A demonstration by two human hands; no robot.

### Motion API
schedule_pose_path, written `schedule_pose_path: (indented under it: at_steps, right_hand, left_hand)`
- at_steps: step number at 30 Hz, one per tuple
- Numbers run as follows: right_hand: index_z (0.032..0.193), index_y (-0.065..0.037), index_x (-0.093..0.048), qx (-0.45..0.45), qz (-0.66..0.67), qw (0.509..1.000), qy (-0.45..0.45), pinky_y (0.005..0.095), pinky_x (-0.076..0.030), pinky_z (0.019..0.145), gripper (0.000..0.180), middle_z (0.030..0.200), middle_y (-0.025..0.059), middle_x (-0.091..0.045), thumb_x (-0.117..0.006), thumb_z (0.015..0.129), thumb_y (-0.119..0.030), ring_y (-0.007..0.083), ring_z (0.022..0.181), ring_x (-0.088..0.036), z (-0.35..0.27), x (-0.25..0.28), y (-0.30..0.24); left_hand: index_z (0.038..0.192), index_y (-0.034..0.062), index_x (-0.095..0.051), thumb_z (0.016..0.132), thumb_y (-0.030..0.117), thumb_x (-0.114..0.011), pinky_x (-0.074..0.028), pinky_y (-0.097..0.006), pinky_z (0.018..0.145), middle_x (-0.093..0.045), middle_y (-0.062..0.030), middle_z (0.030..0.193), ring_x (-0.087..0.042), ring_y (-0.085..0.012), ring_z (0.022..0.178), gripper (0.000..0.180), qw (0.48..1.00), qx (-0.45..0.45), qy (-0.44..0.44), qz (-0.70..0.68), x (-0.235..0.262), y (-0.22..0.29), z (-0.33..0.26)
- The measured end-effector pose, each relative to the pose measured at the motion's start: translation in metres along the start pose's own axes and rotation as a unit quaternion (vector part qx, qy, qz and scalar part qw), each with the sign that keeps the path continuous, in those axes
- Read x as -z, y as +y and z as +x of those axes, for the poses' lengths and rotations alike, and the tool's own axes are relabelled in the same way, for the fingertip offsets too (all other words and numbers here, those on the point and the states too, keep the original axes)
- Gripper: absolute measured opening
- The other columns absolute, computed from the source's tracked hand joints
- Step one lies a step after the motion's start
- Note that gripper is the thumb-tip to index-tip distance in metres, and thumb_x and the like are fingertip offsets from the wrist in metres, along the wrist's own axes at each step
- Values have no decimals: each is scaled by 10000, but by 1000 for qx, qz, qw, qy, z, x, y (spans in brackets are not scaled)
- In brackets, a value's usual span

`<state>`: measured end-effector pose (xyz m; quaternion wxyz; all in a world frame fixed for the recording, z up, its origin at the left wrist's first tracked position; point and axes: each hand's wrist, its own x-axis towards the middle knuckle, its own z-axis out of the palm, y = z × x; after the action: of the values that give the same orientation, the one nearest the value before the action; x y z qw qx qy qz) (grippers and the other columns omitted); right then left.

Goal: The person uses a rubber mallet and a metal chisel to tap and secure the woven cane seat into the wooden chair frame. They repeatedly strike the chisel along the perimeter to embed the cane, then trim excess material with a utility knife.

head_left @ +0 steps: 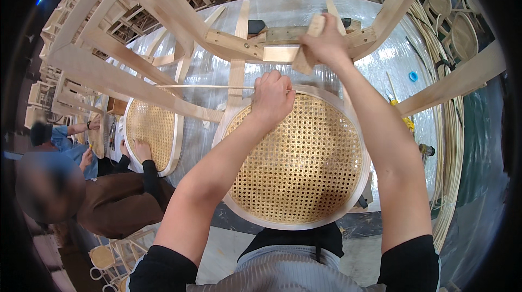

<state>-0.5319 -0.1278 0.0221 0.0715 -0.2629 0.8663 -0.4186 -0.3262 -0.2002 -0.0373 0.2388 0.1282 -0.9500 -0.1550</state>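
Note:
A rounded wooden seat frame [308, 226] with a woven cane panel [293, 172] lies in front of me, its near edge by my waist. At the panel's far edge my left hand [273, 97] is closed in a fist. From it a thin pale cane strip [209, 87] stretches out to the left; its grip inside the fingers is partly hidden. Farther off and to the right, my right hand [328, 41] grips a wooden block [305, 60], held tilted above the joined rail of a large wooden chair frame [231, 44].
A plastic-covered table [206, 134] lies beneath. On the left a person [122, 199] touches another cane panel [151, 123], with a second person beyond. Long cane rods [454, 150], a blue ring [413, 76] and a yellow-handled tool [408, 123] are at right. Chair legs [457, 82] rise around.

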Motion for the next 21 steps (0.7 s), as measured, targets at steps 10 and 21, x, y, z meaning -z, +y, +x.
schedule_pose_path:
  at_steps: [10,21]
  right_hand:
    - [1595,-20,-402,-8,-12,979,-205,462,-593,1024,923,1283,280,-741,-811,811,-282,419,1188,-740,-9,-42,-25]
    - [1542,21,-442,-10,-110,955,-275,450,-634,917,905,1192,272,-771,-823,793,-315,384,1058,-789,-15,-40,-25]
  left_hand:
    - [926,98,-685,876,155,-777,-449,-469,929,-625,-103,1028,-603,-312,1049,120,997,-23,-36,65,13,19,5]
    - [890,91,-676,828,125,-798,-454,-503,913,-628,-118,1007,-616,-356,1034,141,1000,-7,-17,5,9,17,9]
